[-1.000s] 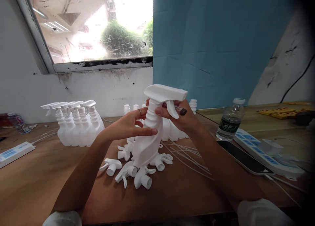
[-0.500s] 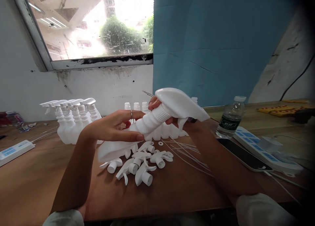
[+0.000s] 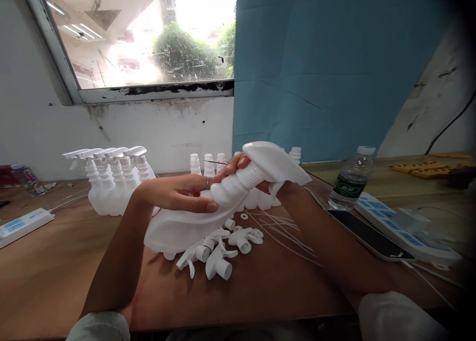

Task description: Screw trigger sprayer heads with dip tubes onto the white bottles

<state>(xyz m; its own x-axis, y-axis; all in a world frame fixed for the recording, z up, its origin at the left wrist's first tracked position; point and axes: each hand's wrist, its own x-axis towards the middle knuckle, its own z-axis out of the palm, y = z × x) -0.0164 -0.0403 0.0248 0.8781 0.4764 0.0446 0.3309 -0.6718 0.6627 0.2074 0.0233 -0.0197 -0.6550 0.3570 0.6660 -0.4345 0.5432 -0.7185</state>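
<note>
A white spray bottle [image 3: 186, 227] lies tilted across the middle, held above the table with its base low on the left. My left hand [image 3: 177, 192], with a ring on one finger, is closed around the bottle below its ribbed neck. On the neck sits a white trigger sprayer head [image 3: 273, 157], and my right hand [image 3: 237, 165] is wrapped round its collar. A thin metal-tipped tool [image 3: 215, 162] pokes out from the right fingers; its other end is hidden. Beneath the bottle, loose trigger sprayer heads [image 3: 219, 264] lie in a pile.
Bottles with sprayer heads [image 3: 115, 182] stand at the back left; open-necked bottles [image 3: 194, 162] are behind my hands. Thin white tubes [image 3: 286, 229] lie right of the pile. Further right are a water bottle [image 3: 351, 180], a phone [image 3: 368, 234] and a power strip [image 3: 409, 232].
The bottle has tipped to a flatter angle, its sprayer head slightly lower. My right fingers have shifted around the collar, and the metal tool's tip has swung lower and to the left.
</note>
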